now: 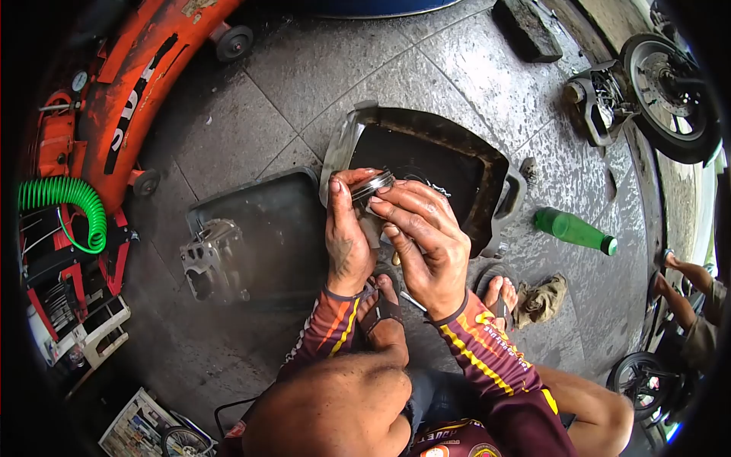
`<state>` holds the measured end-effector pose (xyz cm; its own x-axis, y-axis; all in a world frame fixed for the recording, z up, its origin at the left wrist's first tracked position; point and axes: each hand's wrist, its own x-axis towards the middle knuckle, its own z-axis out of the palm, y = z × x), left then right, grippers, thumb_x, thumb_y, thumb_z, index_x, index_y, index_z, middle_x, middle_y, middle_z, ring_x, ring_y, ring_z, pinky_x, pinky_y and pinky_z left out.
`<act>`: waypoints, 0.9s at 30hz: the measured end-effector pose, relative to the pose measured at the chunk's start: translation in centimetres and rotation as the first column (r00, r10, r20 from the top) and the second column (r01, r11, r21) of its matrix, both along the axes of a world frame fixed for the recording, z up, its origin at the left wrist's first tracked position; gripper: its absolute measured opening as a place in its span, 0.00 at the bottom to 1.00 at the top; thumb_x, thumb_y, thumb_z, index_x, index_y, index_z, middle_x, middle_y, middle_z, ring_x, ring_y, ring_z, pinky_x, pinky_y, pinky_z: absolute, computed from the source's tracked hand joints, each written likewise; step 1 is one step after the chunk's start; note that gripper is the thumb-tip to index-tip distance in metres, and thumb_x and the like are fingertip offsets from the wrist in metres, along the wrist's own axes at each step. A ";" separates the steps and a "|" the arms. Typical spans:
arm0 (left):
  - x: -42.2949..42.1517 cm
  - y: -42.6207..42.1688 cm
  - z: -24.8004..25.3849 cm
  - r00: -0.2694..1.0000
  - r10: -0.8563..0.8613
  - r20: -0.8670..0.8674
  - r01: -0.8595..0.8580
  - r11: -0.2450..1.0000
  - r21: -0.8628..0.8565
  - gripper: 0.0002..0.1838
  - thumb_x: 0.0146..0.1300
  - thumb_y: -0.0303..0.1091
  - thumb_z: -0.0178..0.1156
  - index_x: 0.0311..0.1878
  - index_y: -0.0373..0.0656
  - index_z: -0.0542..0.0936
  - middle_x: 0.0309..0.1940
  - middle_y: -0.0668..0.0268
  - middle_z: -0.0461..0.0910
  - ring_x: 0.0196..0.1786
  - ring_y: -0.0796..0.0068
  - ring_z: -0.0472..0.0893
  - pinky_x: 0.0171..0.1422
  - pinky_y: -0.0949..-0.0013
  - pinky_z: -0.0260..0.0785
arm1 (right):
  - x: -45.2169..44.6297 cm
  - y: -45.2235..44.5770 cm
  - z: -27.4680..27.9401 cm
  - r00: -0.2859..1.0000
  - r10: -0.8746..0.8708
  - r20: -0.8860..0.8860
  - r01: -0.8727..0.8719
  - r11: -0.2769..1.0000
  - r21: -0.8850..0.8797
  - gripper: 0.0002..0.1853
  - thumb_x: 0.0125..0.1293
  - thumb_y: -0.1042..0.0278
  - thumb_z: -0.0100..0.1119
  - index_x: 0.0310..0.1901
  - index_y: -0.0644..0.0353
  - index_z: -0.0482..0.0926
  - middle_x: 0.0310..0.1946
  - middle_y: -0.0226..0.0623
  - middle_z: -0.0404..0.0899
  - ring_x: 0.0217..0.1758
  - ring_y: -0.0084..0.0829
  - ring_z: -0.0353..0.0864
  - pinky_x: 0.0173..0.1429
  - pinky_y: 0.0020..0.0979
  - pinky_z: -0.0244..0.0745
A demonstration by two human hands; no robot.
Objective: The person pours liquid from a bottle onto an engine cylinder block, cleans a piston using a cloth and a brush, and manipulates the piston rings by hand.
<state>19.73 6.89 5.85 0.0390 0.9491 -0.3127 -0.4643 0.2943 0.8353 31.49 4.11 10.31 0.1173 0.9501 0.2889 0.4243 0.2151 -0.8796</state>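
Between my two hands is a piston (373, 185), its shiny grooved metal edge facing up; its lower part is mostly covered by fingers. My left hand (349, 242) is wrapped round it from the left, thumb up along the side. From the right, the fingertips of my right hand (428, 247) press on the piston's edge, its thumb bent underneath. Directly beyond the hands lies a black pan (495, 164) with dark liquid in it. A grey metal engine part (213, 259) sits on a dark tray (266, 190) to the left.
A green bottle (572, 230) lies on the tiled floor at right, near a crumpled rag (541, 302). An orange air compressor (126, 107) with a green coiled hose (76, 202) stands at left. A wheel (670, 99) and another person's legs (681, 305) are at far right.
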 end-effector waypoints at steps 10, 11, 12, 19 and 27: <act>0.2 0.3 -0.6 0.910 0.000 -0.415 0.023 0.998 0.052 0.27 0.82 0.55 0.35 0.53 0.40 0.74 0.50 0.63 0.75 0.54 0.74 0.73 0.63 0.68 0.66 | 0.2 0.5 -1.0 0.992 -0.061 0.108 0.066 0.997 -0.042 0.14 0.59 0.75 0.67 0.48 0.56 0.87 0.49 0.36 0.83 0.56 0.42 0.79 0.61 0.41 0.73; 0.2 0.2 -1.3 0.906 0.000 -0.423 0.026 0.998 0.054 0.27 0.82 0.55 0.35 0.53 0.40 0.74 0.50 0.64 0.75 0.54 0.74 0.73 0.63 0.68 0.65 | 0.4 0.6 -1.4 0.988 -0.102 0.114 0.108 0.993 -0.048 0.14 0.59 0.77 0.67 0.48 0.56 0.88 0.48 0.37 0.84 0.55 0.43 0.79 0.61 0.40 0.74; 0.3 0.2 -1.6 0.913 0.013 -0.408 0.002 0.999 0.036 0.27 0.82 0.55 0.36 0.53 0.40 0.74 0.50 0.63 0.75 0.54 0.74 0.73 0.64 0.68 0.65 | 0.1 0.5 -1.5 0.988 -0.101 0.121 0.106 0.994 -0.039 0.15 0.59 0.76 0.67 0.49 0.56 0.88 0.48 0.37 0.84 0.55 0.42 0.79 0.60 0.40 0.74; 0.8 0.3 -1.3 0.892 0.051 -0.450 -0.022 0.997 0.071 0.29 0.82 0.56 0.35 0.54 0.39 0.74 0.51 0.64 0.74 0.54 0.73 0.73 0.64 0.68 0.65 | 0.2 0.6 -1.5 0.988 -0.084 0.133 0.091 0.995 -0.048 0.15 0.59 0.77 0.67 0.49 0.55 0.88 0.48 0.35 0.83 0.54 0.41 0.79 0.60 0.39 0.74; 1.0 0.2 -0.8 0.927 0.068 -0.369 -0.059 0.998 0.037 0.26 0.82 0.54 0.36 0.52 0.38 0.73 0.49 0.62 0.73 0.53 0.73 0.72 0.64 0.67 0.64 | 0.8 0.6 -2.0 0.988 -0.100 0.122 0.106 0.993 -0.045 0.16 0.57 0.75 0.68 0.49 0.54 0.87 0.48 0.34 0.83 0.55 0.42 0.78 0.60 0.41 0.72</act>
<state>20.74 7.07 5.07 -0.1356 0.9533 -0.2700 -0.1384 0.2517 0.9579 32.28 4.68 8.30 0.1829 0.9487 0.2580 0.5442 0.1208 -0.8302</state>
